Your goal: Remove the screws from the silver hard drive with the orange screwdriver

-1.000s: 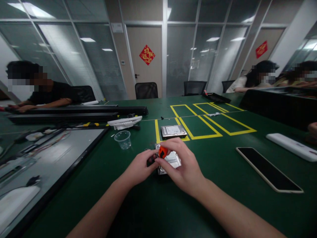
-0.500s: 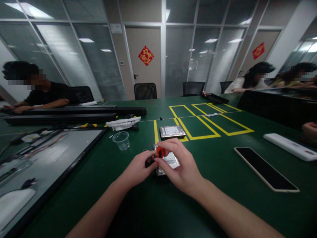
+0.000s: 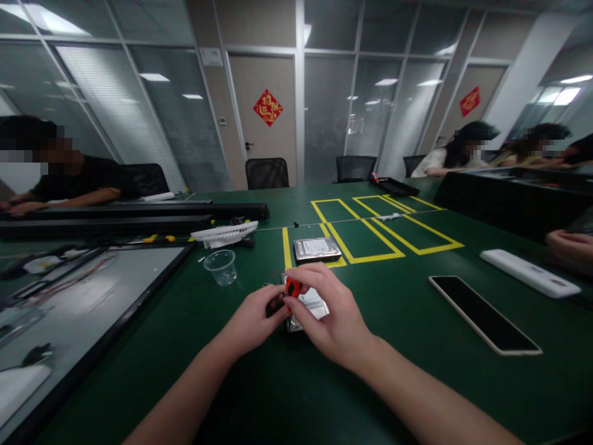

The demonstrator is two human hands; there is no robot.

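A hard drive (image 3: 316,302) with a silver top and pale label lies on the green table, partly hidden under my hands. My right hand (image 3: 334,315) curls thumb and fingers round an orange-and-black screwdriver (image 3: 293,288), of which only the handle shows above the drive. My left hand (image 3: 256,315) is pinched closed at the drive's left side, against the screwdriver; a small dark piece shows between its thumb and fingers, too hidden to name. Just beyond, a second hard drive (image 3: 317,249) lies flat by the yellow tape.
Left are a clear plastic cup (image 3: 221,267), a white slatted part (image 3: 225,232) and a large framed panel (image 3: 115,290). To the right lie a phone (image 3: 484,315) and a white bar-shaped device (image 3: 529,272). Yellow tape rectangles (image 3: 403,253) mark the table. Other people sit at both sides.
The whole view has shifted slightly, so things appear a little further left. Both hands keep their hold at the hard drive; the screwdriver handle looks slightly turned.
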